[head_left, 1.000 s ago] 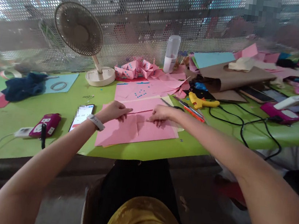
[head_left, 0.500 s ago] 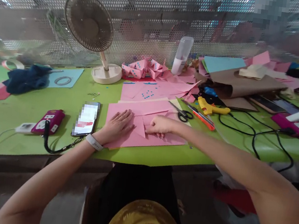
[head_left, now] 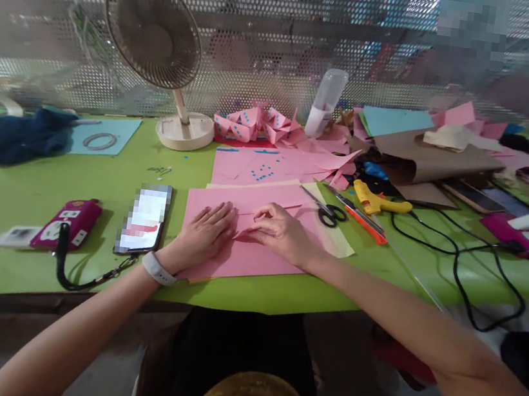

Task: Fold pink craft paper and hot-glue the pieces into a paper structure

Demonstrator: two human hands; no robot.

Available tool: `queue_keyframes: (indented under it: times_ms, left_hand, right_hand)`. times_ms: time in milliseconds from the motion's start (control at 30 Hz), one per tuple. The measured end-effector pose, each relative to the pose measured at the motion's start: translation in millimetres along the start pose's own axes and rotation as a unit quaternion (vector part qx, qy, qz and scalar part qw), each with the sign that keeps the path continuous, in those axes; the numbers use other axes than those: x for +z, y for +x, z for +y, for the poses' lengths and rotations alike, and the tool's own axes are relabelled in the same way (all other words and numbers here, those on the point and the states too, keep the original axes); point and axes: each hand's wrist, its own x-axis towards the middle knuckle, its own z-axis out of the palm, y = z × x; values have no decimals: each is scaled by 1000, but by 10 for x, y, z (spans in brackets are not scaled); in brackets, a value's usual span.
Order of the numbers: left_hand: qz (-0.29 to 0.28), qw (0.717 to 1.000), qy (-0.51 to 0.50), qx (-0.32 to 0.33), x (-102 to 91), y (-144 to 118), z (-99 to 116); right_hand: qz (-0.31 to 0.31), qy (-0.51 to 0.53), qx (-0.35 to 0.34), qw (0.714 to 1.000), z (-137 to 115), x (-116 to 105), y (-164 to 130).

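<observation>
Pink paper sheets (head_left: 217, 262) lie in front of me on the green table covering. My left hand (head_left: 208, 233) rests flat on their left side, fingers together and stretched out. Close to its fingertips, my right hand (head_left: 275, 232) pinches a small pink paper piece (head_left: 245, 233) between thumb and fingers, its edge slightly raised. Part of that piece is hidden behind the fingers. Black-handled scissors (head_left: 326, 211) lie just beyond my right hand, on the sheets' right side. An orange cutter knife (head_left: 363, 219) lies to the right of the scissors.
A phone (head_left: 145, 218) and a purple power strip (head_left: 68, 224) lie on the left. A fan (head_left: 185, 130) stands behind, beside folded pink paper shapes (head_left: 255, 122) and a clear bottle (head_left: 326, 102). A yellow glue gun (head_left: 376, 200) with black cable lies right, near brown paper (head_left: 430, 158).
My right hand has gone from pressing down on the pink paper to pinching the small piece, shifting slightly left. My left hand stays flat. The whole view has tilted slightly.
</observation>
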Motion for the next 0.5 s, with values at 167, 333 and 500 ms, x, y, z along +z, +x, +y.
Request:
queue_keyframes:
  times_ms: [167,333,500]
  left_hand:
    - [-20,999,-24,-9,-20,10,-25]
    - [47,999,-17,-11,-172,-18,123]
    - [52,996,2,74,-197,-118,363]
  right_hand:
    - [-19,-9,119,993,52,74,111]
    - [-37,-18,173,984,42,64,189]
    - [-37,-47,174,983,34,77,186]
